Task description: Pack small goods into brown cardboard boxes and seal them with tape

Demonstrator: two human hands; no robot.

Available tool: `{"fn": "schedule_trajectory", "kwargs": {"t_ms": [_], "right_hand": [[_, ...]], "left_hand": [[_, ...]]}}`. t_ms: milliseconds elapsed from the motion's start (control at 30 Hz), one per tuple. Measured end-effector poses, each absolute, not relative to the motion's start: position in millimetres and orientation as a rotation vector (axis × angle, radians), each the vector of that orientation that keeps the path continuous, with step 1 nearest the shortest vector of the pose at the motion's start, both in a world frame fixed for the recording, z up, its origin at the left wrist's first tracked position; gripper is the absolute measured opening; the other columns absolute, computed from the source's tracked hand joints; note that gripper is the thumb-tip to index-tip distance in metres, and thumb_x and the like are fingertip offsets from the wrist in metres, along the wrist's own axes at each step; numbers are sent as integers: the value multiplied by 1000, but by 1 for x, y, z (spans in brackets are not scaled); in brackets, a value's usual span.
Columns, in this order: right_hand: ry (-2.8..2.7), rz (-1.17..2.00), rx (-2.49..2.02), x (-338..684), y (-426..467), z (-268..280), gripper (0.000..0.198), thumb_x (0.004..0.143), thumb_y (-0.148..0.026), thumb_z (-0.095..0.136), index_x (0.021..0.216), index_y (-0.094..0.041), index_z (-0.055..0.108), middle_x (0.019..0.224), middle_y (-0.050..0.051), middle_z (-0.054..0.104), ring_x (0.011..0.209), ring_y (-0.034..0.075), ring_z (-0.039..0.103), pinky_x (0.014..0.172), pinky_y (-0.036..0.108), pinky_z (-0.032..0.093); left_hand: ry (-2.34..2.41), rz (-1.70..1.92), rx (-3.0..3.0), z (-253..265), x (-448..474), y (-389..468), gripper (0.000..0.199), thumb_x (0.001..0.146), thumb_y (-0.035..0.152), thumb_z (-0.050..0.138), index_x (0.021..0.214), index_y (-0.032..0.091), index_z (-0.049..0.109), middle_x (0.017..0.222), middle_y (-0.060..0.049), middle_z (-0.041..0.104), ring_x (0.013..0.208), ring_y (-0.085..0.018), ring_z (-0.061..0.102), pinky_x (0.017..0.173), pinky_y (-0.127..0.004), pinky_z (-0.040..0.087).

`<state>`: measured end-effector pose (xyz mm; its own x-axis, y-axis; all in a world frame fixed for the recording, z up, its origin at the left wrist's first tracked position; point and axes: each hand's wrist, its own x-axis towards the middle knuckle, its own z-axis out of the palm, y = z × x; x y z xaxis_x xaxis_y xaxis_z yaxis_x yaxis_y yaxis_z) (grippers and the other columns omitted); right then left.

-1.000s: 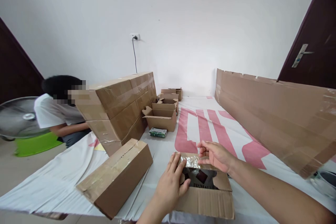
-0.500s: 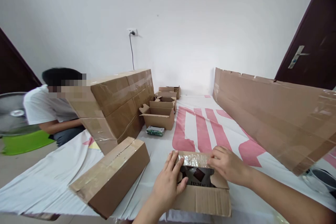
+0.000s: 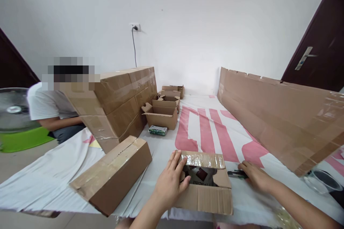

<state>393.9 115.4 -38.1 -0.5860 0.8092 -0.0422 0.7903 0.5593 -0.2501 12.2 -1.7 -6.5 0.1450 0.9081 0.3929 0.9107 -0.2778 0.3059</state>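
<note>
A cardboard box (image 3: 205, 200) lies in front of me with its top flaps partly folded. Through the gap shows a dark grey printed surface (image 3: 202, 176) with a brown diamond and part of a word. My left hand (image 3: 170, 180) rests on the box's left end, fingers stretched out and thumb apart. Just right of the box, my right hand (image 3: 254, 175) has its fingers closed on a dark, thin tool that looks like a box cutter (image 3: 236, 174), low over the cloth. Its tip points toward the box; part of it is hidden by the fingers.
A long taped carton (image 3: 115, 175) lies at left, near stacked cartons (image 3: 120, 103). Open boxes (image 3: 162, 116) and a small green packet (image 3: 157, 130) stand farther back. A cardboard panel (image 3: 279, 118) and clear round container (image 3: 319, 182) are at right. Another person (image 3: 51, 103) sits at left.
My right hand has left the box's top flap and moved right, where the dark tool now shows at its fingers. My left hand stays on the box.
</note>
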Motion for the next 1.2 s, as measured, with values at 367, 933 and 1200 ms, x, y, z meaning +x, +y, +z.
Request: {"fn": "schedule_trajectory", "kwargs": {"t_ms": [367,933,1200], "right_hand": [[-2558,378,-1023,343,98,44,48,95,-24,39,142,-30,41,120,10,56,102,23,59,86,39,51],[-2770,198,-1025,296,66,58,51,85,-8,44,132,-23,55,110,11,60,99,26,59,84,40,52],[-2780,195,-976,286,71,55,50,84,-9,48,132,-23,55,109,11,62,94,24,62,80,37,53]], "left_hand": [[-1886,-713,-2369,0,13,-2,48,88,32,55,134,20,52,153,-14,39,142,-35,32,109,-51,43],[-1918,-717,-2395,3,15,-2,47,88,31,55,133,18,54,154,-16,38,143,-36,29,109,-53,42],[-1974,-679,-2431,8,15,-3,50,87,34,57,134,18,53,155,-16,34,144,-36,26,110,-52,41]]}}
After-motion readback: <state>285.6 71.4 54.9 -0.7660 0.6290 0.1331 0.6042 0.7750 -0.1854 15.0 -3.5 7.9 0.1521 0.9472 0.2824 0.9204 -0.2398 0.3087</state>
